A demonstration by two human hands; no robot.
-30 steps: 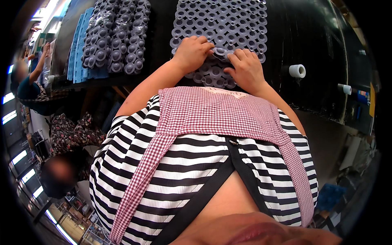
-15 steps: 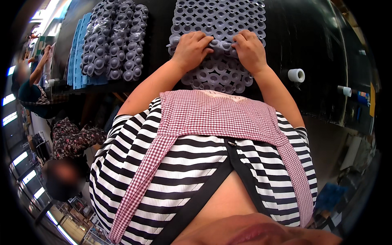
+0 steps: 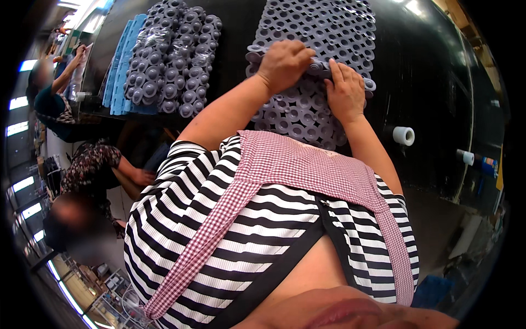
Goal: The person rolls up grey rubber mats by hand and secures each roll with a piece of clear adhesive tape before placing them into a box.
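Note:
A long grey plastic bath mat (image 3: 320, 27) with round bubbles and holes lies on the black table in front of me. Across it runs a folded-over edge, slanting down to the right. My left hand (image 3: 286, 64) is closed over this fold, its fingertips pinching the middle part. Lower and to the right, my right hand (image 3: 346, 93) grips the fold with its fingers over it and the thumb tucked on the near side. Both palms hide parts of the fold. The near section of the mat spreads below my hands, reaching my checked apron.
Several grey bubbled mats (image 3: 176, 66), partly under clear film, lie at the left beside blue mats (image 3: 120, 66). A white roll (image 3: 404, 135) is at the table's right, with a smaller roll (image 3: 466, 158) farther right. Two people are on the left.
The view has shifted, so the table things appear farther right. My left hand has turned inward along the fold; my right hand sits lower, with its fingers straighter. The fold now slants.

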